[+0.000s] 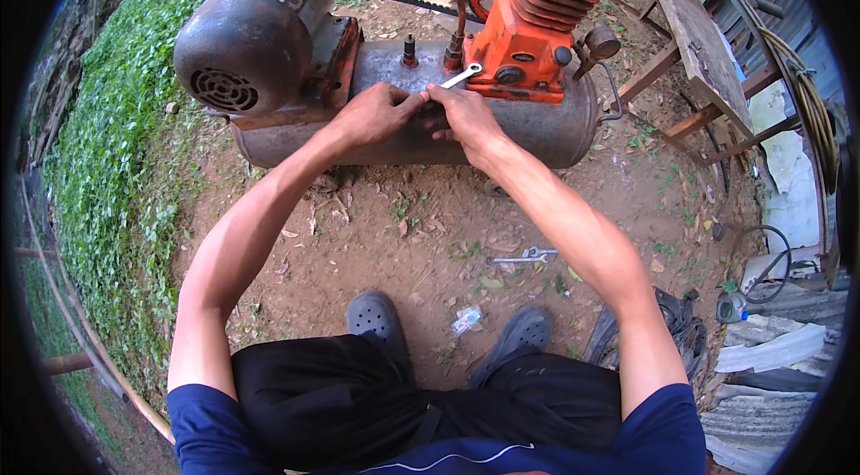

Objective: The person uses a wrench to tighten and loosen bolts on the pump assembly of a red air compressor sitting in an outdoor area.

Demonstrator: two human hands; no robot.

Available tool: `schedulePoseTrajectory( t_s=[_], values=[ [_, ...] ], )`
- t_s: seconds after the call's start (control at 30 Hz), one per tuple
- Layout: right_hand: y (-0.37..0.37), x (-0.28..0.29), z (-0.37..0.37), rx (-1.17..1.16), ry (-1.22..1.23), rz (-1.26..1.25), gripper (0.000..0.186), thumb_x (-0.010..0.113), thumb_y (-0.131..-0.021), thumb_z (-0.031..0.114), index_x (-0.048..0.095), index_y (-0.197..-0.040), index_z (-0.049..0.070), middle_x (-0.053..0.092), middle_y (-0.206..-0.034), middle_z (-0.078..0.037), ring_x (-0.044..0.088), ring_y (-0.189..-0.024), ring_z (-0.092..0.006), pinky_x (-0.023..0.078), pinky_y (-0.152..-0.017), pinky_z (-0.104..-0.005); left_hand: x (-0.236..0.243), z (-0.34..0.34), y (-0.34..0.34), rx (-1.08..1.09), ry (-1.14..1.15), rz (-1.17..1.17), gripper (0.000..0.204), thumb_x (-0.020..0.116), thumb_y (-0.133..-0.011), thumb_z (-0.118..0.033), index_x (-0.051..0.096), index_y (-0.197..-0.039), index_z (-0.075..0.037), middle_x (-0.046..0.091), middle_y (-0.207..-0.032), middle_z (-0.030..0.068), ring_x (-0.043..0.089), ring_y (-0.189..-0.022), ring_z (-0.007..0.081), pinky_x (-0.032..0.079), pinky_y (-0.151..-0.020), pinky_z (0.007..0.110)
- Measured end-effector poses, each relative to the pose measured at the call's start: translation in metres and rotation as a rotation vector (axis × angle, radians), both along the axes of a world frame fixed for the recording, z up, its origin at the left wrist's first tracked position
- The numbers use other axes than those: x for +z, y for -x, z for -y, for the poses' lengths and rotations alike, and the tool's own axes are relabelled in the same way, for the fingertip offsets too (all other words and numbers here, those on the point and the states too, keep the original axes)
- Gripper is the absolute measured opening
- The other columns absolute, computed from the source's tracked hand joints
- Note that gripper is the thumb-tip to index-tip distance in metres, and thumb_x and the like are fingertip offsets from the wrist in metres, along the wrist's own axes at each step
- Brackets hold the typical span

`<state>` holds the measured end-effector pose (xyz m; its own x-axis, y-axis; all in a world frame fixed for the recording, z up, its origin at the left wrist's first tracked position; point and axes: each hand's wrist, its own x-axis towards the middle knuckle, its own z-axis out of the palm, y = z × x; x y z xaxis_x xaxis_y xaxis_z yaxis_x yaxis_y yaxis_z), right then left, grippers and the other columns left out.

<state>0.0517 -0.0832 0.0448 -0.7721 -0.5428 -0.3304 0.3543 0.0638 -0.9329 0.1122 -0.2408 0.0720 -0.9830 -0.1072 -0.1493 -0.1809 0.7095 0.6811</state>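
Observation:
A bright metal wrench (461,76) slants up to the right, its ring end beside the base of the orange compressor pump (528,49). Its shaft runs into the curled fingers of my right hand (468,121). My left hand (372,116) is closed, its fingertips meeting those of the right over the front of the rusty grey air tank (381,72). What the left fingers grip is hidden. Behind the hands, a black-tipped fitting (409,51) and a copper-coloured pipe (454,45) rise from the tank top.
An electric motor (242,54) with a dark end cover sits on the tank's left. More wrenches (524,256) lie on the dirt near my right shoe (515,341). A wooden bench (694,36), a pressure gauge (602,42) and corrugated sheets (770,385) are to the right.

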Motion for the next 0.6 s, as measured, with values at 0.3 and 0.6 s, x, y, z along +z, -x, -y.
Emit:
schedulePoseTrajectory(
  t_s=[0.3, 0.6],
  values=[
    [-0.001, -0.011, 0.026, -0.102, 0.153, 0.122, 0.028, 0.043, -0.099, 0.031, 0.058, -0.096, 0.007, 0.06, -0.086, -0.002, 0.059, -0.075, -0.0141, 0.046, -0.062, -0.0304, 0.017, 0.024, 0.02, -0.123, 0.29, -0.034, 0.058, 0.053, -0.09, -0.055, 0.07, -0.089, 0.001, 0.057, -0.057, 0.0145, 0.051, -0.05, 0.0222, 0.04, -0.053, 0.041],
    [-0.007, -0.004, 0.017, -0.078, 0.059, 0.097, 0.033, 0.042, -0.099, 0.032, 0.057, -0.095, 0.003, 0.06, -0.082, -0.005, 0.056, -0.055, -0.0139, 0.045, -0.043, -0.0278, 0.013, 0.011, 0.012, -0.094, 0.243, 0.063, 0.058, 0.051, -0.091, -0.053, 0.069, -0.084, 0.002, 0.061, -0.064, 0.0257, 0.062, -0.061, 0.0389, 0.047, -0.059, 0.047]
  ],
)
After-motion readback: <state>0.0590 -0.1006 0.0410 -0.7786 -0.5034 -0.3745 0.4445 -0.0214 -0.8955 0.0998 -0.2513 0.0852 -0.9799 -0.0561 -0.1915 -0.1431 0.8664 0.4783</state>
